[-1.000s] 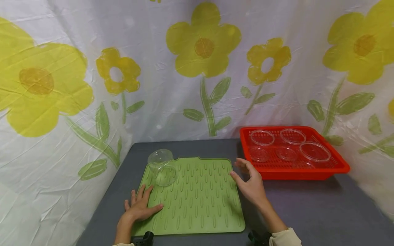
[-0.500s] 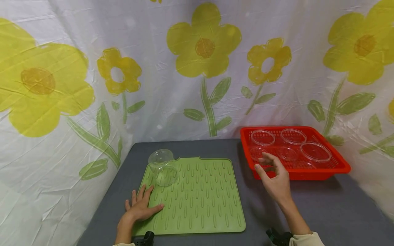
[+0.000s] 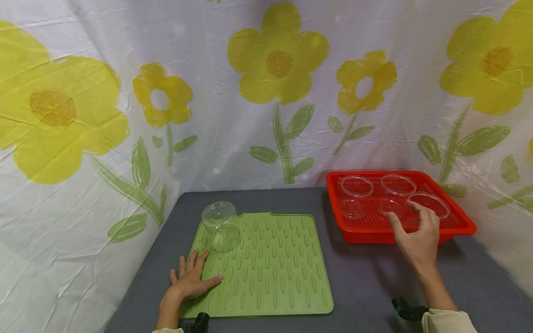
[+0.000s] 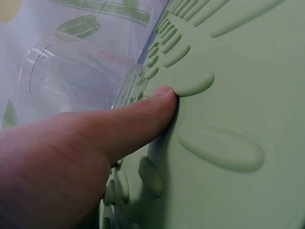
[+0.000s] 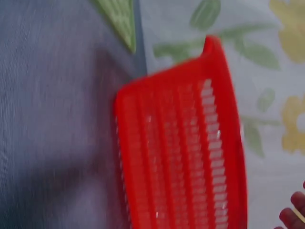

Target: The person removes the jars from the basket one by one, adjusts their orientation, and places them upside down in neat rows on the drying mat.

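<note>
The right hand (image 3: pixel 418 240) hovers with relaxed, spread fingers, holding nothing, over the front rim of the red slotted plastic basket (image 3: pixel 460 226), near the clear round plastic dishes (image 3: pixel 429 204) inside. The left hand (image 3: pixel 189 282) lies flat on the ribbed green silicone mat (image 3: pixel 275 273), just before an upturned clear glass beaker (image 3: pixel 220 225).

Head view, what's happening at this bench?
A person works at a grey table. The left hand lies flat on the near left corner of a green ridged mat, near a clear glass cup on that mat. The right hand, fingers loosely spread and holding nothing, reaches over the front edge of a red basket holding several clear round dishes.
</note>
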Motion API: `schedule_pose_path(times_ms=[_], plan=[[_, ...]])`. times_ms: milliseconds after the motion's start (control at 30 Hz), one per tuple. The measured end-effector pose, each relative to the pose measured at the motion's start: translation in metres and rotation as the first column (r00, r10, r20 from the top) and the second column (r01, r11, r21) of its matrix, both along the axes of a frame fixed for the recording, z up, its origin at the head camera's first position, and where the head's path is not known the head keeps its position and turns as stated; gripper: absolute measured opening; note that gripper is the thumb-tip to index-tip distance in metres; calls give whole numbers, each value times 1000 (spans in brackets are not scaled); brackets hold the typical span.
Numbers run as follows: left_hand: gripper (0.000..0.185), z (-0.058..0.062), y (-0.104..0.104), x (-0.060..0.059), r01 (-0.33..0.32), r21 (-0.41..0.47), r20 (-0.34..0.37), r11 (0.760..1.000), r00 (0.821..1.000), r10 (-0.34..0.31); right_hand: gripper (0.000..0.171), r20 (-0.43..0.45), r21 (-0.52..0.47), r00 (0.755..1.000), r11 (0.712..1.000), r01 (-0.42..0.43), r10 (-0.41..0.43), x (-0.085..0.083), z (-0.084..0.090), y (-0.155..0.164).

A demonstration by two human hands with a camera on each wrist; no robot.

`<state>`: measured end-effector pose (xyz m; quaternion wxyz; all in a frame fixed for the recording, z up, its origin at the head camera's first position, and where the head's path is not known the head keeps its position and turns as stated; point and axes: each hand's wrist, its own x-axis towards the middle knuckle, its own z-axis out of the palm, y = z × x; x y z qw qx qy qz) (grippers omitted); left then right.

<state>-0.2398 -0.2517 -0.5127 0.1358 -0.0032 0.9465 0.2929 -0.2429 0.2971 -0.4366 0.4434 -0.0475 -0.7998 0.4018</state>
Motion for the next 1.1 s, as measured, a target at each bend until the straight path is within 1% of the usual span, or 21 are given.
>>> schedule_pose_path(times_ms=[167,267,367,467,567,667,767,900,967,1033,1100], plan=[[107,6,3,2,-7,15,12,1000,1000,7,63,1,30,997,997,71,-72,-4,-5,25],[107,5,2,2,-6,11,11,1000,1000,6,69,25,40,991,991,130,-131,-8,-7,39],[108,3,1,1,-2,-11,12,1000,1000,2,75,101,39,979,984,174,-177,-11,-8,51],[108,3,0,1,-5,0,5,1000,1000,5,82,223,48,953,979,200,-206,-14,-7,63],[108,3,1,1,-10,9,6,1000,1000,10,91,343,66,912,975,214,-224,-18,-7,74],[109,3,2,1,-10,6,6,1000,1000,10,100,442,89,867,973,214,-232,-22,-4,85],[111,-2,0,-1,-7,1,7,1000,1000,7,108,529,125,816,972,197,-233,-27,-1,95],[113,-5,-3,-2,-10,34,-4,999,1000,10,119,645,184,726,970,158,-240,-32,4,107],[114,-5,-3,-2,-12,29,0,999,1000,12,123,691,205,679,968,144,-248,-34,7,112],[116,-7,-4,-3,-14,22,3,1000,1000,14,128,730,222,634,966,134,-256,-36,9,116],[118,-9,-5,-5,-16,1,10,1000,1000,16,132,757,225,602,966,125,-255,-39,11,119]])
